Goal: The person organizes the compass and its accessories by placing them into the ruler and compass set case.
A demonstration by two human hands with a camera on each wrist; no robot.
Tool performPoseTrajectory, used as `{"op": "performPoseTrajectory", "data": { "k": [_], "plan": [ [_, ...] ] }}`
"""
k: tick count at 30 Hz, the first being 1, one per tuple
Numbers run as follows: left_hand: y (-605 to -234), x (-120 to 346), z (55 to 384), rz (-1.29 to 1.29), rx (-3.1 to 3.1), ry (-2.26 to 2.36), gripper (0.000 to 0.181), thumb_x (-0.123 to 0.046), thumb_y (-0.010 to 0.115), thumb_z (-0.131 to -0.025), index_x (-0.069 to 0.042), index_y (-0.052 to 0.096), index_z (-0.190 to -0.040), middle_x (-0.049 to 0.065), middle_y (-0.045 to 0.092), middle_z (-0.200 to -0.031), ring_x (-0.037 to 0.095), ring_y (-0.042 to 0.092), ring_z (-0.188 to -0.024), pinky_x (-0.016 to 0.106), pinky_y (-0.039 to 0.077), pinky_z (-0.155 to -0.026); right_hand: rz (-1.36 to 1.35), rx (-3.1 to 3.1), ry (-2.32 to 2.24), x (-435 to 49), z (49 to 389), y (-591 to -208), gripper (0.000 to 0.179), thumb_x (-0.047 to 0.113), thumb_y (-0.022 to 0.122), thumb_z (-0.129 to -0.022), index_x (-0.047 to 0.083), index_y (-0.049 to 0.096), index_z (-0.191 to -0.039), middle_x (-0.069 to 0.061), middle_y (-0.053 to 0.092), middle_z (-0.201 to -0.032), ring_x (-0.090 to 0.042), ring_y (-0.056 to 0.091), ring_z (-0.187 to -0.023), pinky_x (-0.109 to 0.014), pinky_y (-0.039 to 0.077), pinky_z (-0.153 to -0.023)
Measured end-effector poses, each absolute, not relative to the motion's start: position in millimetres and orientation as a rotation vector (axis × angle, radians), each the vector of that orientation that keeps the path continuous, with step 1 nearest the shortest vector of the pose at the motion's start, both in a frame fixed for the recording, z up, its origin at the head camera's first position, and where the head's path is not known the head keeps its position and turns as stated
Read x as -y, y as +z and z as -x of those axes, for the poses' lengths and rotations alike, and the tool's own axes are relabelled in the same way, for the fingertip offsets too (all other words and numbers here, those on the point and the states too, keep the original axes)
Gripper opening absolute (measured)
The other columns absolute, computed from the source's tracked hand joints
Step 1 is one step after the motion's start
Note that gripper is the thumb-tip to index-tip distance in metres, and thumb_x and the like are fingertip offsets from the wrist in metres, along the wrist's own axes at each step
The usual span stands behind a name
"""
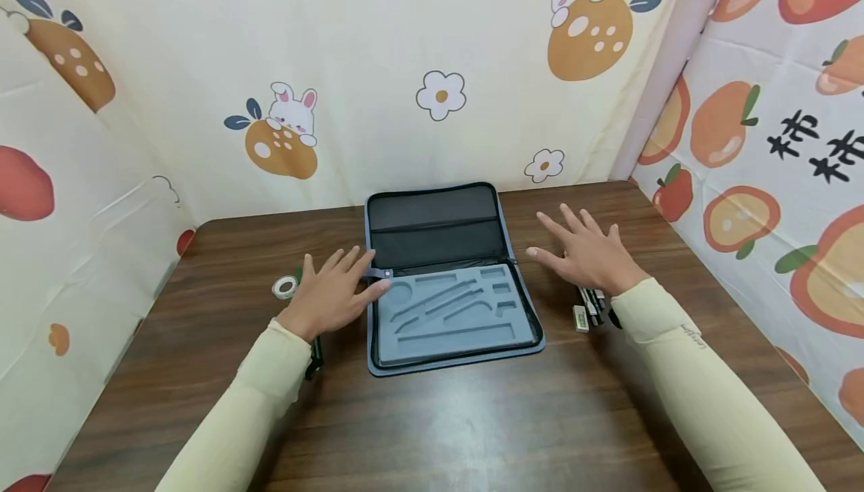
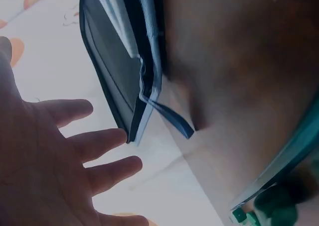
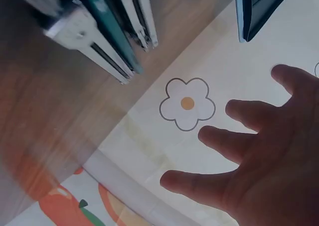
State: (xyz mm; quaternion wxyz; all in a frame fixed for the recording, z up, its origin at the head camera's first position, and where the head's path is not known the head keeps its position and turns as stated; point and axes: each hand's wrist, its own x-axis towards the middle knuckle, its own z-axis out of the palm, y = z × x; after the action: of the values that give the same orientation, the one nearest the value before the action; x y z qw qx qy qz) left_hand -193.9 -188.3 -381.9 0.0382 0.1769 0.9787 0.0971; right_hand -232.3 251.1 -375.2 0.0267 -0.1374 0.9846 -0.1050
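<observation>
A zippered blue case (image 1: pixel 523 357) lies unfolded on the table, its dark lid (image 1: pixel 435 226) at the back. Its grey foam insert (image 1: pixel 466 338) has several shaped recesses, with nothing in them. My left hand (image 1: pixel 331 293), fingers spread, hovers by the case's left edge near its strap (image 2: pixel 172 119). To the right of the case my right hand (image 1: pixel 590 252) is held over the table with spread fingers and holds nothing. Partly hidden under it lie an eraser (image 1: pixel 580 318) and several slim tools, including a metal compass (image 3: pixel 94 44).
A white tape roll (image 1: pixel 285 287) lies left of my left hand. A green ruler-like strip (image 2: pixel 279 156) and small green pieces (image 2: pixel 274 206) are partly hidden below that hand. Printed curtains (image 1: pixel 378 42) stand at the back and sides of the brown table (image 1: pixel 432 432).
</observation>
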Motion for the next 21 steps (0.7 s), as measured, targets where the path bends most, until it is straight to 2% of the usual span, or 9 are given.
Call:
{"op": "performPoseTrajectory", "data": {
  "k": [5, 9, 13, 21],
  "plan": [
    [-387.8, 181.2, 181.9, -0.643, -2.994, 0.281, 0.084, -0.075, 0.031, -0.097, -0.018, 0.032, -0.159, 0.015, 0.027, -0.162, 0.040, 0.025, -0.148, 0.075, 0.001, -0.110, 0.414, -3.026, -0.270, -257.0, 213.1, -381.3, 0.085, 0.077, 0.034, -0.094, 0.026, 0.025, -0.161, -0.022, 0.014, -0.164, -0.053, 0.013, -0.146, -0.085, 0.002, -0.098],
    [-393.7, 178.0, 173.6, -0.689, -2.990, 0.265, 0.084, -0.076, 0.032, -0.096, -0.019, 0.036, -0.158, 0.015, 0.032, -0.160, 0.040, 0.028, -0.146, 0.074, 0.004, -0.111, 0.407, -3.001, -0.241, -261.6, 195.7, -385.9, 0.084, 0.079, 0.034, -0.093, 0.025, 0.034, -0.158, -0.022, 0.020, -0.163, -0.053, 0.017, -0.145, -0.085, 0.001, -0.098],
    [-400.5, 178.4, 168.4, -0.689, -2.992, 0.241, 0.086, -0.078, 0.032, -0.094, -0.019, 0.038, -0.157, 0.014, 0.035, -0.159, 0.039, 0.030, -0.146, 0.073, 0.005, -0.111, 0.399, -2.997, -0.259, -268.7, 177.9, -391.8, 0.081, 0.077, 0.035, -0.094, 0.025, 0.042, -0.155, -0.022, 0.027, -0.161, -0.051, 0.022, -0.144, -0.085, 0.000, -0.098],
    [-406.4, 182.6, 160.1, -0.719, -2.970, 0.220, 0.091, -0.081, 0.037, -0.090, -0.018, 0.040, -0.156, 0.009, 0.036, -0.159, 0.038, 0.032, -0.145, 0.073, 0.006, -0.111, 0.338, -3.053, -0.341, -282.5, 152.1, -403.2, 0.073, 0.069, 0.038, -0.099, 0.020, 0.047, -0.152, -0.024, 0.034, -0.157, -0.049, 0.026, -0.142, -0.086, 0.002, -0.097]
  ]
}}
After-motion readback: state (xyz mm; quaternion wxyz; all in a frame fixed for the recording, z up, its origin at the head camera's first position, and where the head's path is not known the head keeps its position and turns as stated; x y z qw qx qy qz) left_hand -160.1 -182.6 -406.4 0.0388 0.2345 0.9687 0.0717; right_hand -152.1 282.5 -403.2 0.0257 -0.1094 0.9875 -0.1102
